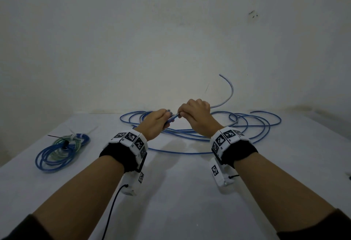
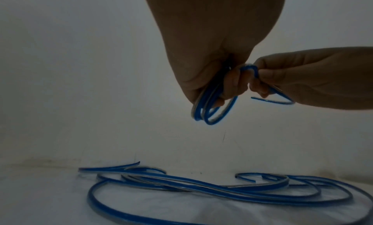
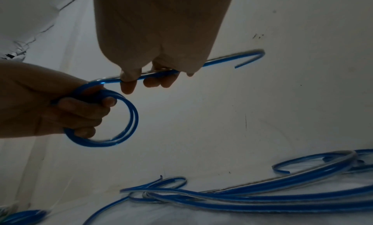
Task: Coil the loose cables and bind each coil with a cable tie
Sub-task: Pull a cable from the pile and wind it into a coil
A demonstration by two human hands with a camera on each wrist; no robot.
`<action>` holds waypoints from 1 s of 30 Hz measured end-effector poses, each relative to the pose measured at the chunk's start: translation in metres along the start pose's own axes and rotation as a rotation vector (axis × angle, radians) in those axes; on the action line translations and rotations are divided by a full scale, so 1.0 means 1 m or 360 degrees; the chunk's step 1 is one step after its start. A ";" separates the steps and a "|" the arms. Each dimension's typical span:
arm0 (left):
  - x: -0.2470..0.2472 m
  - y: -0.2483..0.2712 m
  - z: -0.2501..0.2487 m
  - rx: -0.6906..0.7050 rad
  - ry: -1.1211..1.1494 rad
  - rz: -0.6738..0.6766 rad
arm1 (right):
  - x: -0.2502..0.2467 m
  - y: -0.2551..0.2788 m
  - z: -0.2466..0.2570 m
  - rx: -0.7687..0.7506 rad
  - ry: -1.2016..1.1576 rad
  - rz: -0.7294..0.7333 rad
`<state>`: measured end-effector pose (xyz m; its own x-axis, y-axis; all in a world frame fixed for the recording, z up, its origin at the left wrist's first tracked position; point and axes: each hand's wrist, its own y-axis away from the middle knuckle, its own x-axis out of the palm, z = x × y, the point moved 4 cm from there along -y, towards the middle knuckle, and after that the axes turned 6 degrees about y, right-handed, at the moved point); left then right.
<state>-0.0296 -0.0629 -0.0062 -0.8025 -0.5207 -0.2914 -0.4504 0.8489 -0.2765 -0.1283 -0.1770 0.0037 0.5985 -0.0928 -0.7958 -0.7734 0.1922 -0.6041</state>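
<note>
While the left hand [image 1: 155,123] grips a small started coil [image 3: 113,116] of blue cable at 12 o'clock above the surface [image 1: 180,192], the right hand [image 1: 195,115] pinches the cable's free tail [image 3: 232,59] just beside it. Judged progress: early to midway. One bound bundle [image 1: 60,149], blue and greenish loops with a black cable tie [image 1: 57,137], lies at 9 o'clock; a large tangle of loose blue cable [image 1: 218,129] remains from 12 to 2 o'clock, uncoiled and untied. Head view alone shows the bound bundle clearly. Right wrist view alone shows the held coil as roughly two turns. Left wrist view shows cut cable ends [image 2: 135,163] on the surface.
</note>
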 end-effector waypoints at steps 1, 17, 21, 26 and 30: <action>0.000 0.001 -0.001 -0.0005 0.0055 0.0008 | 0.000 0.000 0.000 0.0018 -0.0018 0.0055; -0.028 0.000 -0.008 -0.0111 0.0790 -0.0105 | 0.007 0.022 -0.047 0.0344 -0.0377 -0.0012; -0.029 0.001 -0.009 -0.0111 0.0903 -0.0118 | 0.016 0.021 -0.061 0.0461 -0.0069 0.0028; -0.028 -0.002 -0.010 -0.0086 0.1119 -0.0134 | 0.016 0.023 -0.062 0.0668 -0.0223 0.0093; -0.026 -0.002 -0.011 -0.0032 0.1207 -0.0124 | 0.014 0.027 -0.048 0.0753 -0.0691 0.0106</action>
<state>-0.0124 -0.0505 0.0120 -0.8138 -0.3808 0.4391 -0.5181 0.8175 -0.2513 -0.1509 -0.2199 -0.0254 0.6590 0.3188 -0.6812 -0.6955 0.6031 -0.3905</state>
